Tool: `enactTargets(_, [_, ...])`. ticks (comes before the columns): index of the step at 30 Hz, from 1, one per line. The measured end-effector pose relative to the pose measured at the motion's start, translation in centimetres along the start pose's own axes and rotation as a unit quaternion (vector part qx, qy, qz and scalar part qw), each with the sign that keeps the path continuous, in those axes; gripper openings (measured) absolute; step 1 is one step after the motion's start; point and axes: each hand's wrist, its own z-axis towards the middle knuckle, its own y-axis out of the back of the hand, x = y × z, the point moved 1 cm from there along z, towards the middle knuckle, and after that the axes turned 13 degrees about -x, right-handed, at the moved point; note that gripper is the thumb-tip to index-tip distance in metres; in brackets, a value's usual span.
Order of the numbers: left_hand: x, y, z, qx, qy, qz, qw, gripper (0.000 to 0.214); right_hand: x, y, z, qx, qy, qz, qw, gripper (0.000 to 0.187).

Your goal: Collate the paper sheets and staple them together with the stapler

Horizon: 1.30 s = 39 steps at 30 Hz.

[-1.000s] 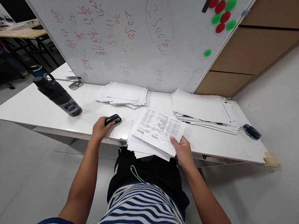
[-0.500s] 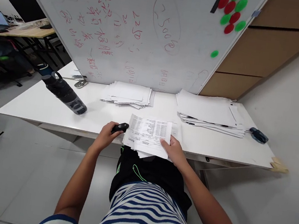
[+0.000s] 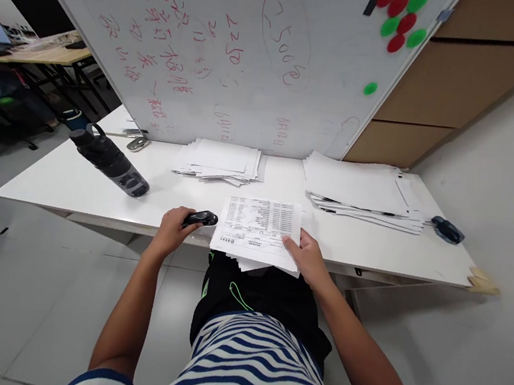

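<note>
My left hand (image 3: 171, 229) is closed around a small black stapler (image 3: 201, 218) at the white table's (image 3: 70, 188) near edge. The stapler's tip points right, close to the left edge of a printed sheet (image 3: 259, 227). My right hand (image 3: 306, 258) pinches the lower right corner of that sheet, which tops a small bundle of papers overhanging the table edge above my lap.
Two stacks of white paper lie further back, one in the middle (image 3: 220, 162), one larger at the right (image 3: 362, 193). A dark water bottle (image 3: 111, 161) stands at the left. A dark stapler-like object (image 3: 446, 230) sits far right. A whiteboard (image 3: 239, 50) leans behind the table.
My left hand brought the stapler rightward toward the papers. My right hand pulled the printed bundle a little left and squared it on the table edge.
</note>
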Motion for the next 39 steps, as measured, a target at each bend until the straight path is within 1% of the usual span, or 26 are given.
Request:
enactTargets(4, [-0.1, -0.1, 0.2, 0.004, -0.008, -0.003, 1.000, 0.032, -0.2, 0.0, 0.1, 0.003, 0.002, -0.005, 1.000, 0.041])
enactTargets(12, [-2.3, -1.1, 0.3, 0.051, -0.039, -0.031, 0.997, 0.030, -0.8, -2.3, -0.7, 0.067, -0.003, -0.027, 0.997, 0.041])
enactTargets(15, [-2.4, -1.7, 0.2, 0.055, -0.045, -0.054, 0.996, 0.031, -1.0, -2.6, -0.8, 0.070, -0.006, -0.039, 0.997, 0.041])
enactTargets(18, [-2.0, -2.2, 0.3, 0.061, -0.026, -0.083, 0.994, 0.032, -1.1, -2.6, -0.7, 0.065, -0.003, -0.041, 0.997, 0.041])
enactTargets(23, [-1.5, -2.8, 1.1, 0.116, 0.024, -0.123, 0.985, 0.033, -0.6, -3.3, -0.1, 0.072, 0.012, -0.059, 0.996, 0.042])
enactTargets(28, [-1.3, -2.8, 1.6, 0.146, 0.034, -0.088, 0.985, 0.033, -0.1, -4.5, 0.7, 0.076, 0.022, -0.097, 0.992, 0.038])
enactTargets(31, [-1.5, -2.2, 1.8, 0.160, 0.034, -0.054, 0.985, 0.045, 0.0, -5.3, 1.2, 0.084, 0.024, -0.119, 0.989, 0.037])
enactTargets(33, [-2.0, -1.9, 2.4, 0.153, 0.035, -0.052, 0.986, 0.049, 0.1, -5.6, 1.3, 0.084, 0.031, -0.133, 0.987, 0.036])
enactTargets(35, [-2.7, -1.9, 3.6, 0.111, 0.041, -0.066, 0.991, 0.046, 0.2, -5.9, 1.5, 0.081, 0.037, -0.136, 0.987, 0.036])
enactTargets(37, [-3.4, -2.4, 5.1, 0.056, 0.053, -0.064, 0.995, 0.046, 0.4, -6.2, 1.7, 0.080, 0.038, -0.135, 0.987, 0.036])
enactTargets(39, [-3.9, -3.6, 6.6, 0.029, 0.069, -0.031, 0.997, 0.047, 0.6, -6.3, 2.0, 0.075, 0.039, -0.143, 0.986, 0.036])
